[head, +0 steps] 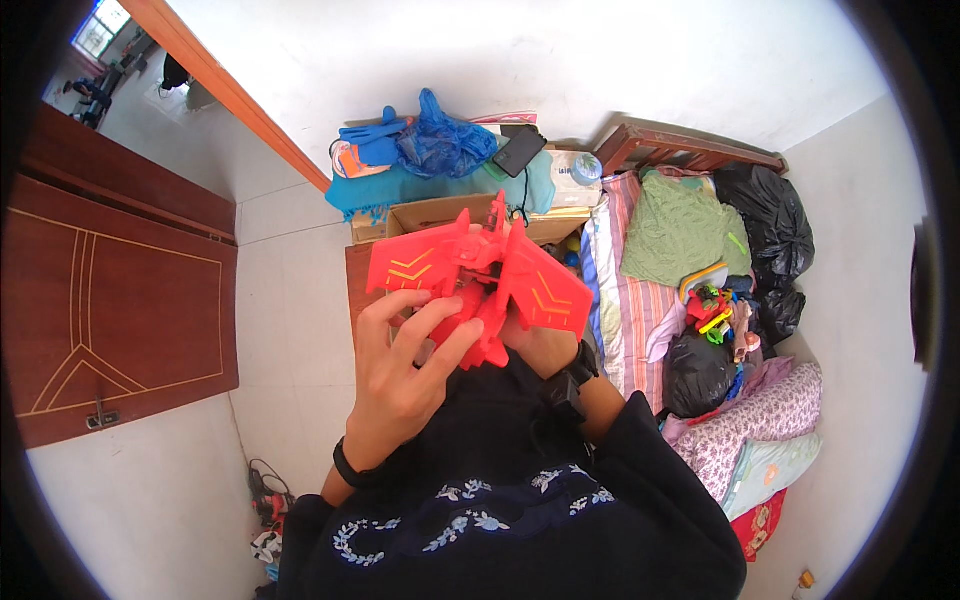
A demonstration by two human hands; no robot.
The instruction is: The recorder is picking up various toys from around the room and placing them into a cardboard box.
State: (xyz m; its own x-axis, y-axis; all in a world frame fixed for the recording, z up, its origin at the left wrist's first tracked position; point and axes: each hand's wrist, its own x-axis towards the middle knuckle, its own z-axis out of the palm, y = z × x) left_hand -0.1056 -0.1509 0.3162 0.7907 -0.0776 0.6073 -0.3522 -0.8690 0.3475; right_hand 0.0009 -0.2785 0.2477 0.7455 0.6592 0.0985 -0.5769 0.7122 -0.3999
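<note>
A red plastic winged toy [480, 259], with yellow chevron marks on both wings, is held up in front of my chest. My left hand, seen at the left of the picture's middle or not, cannot be the one there: my right hand [544, 349] is partly hidden behind the toy's right wing and supports it from below. My left hand [409, 367] lies over the toy's lower left part, its fingers spread across the red body. Both wrists wear black bands, and a dark device sits at the right wrist.
Before me stand an open cardboard box [427, 214] and a cloth-covered surface bearing a blue plastic bag [446, 142] and a black phone [520, 151]. A bed [630, 300] with black bags [765, 217] and toys [709, 311] lies right; a wooden door [127, 300] is left.
</note>
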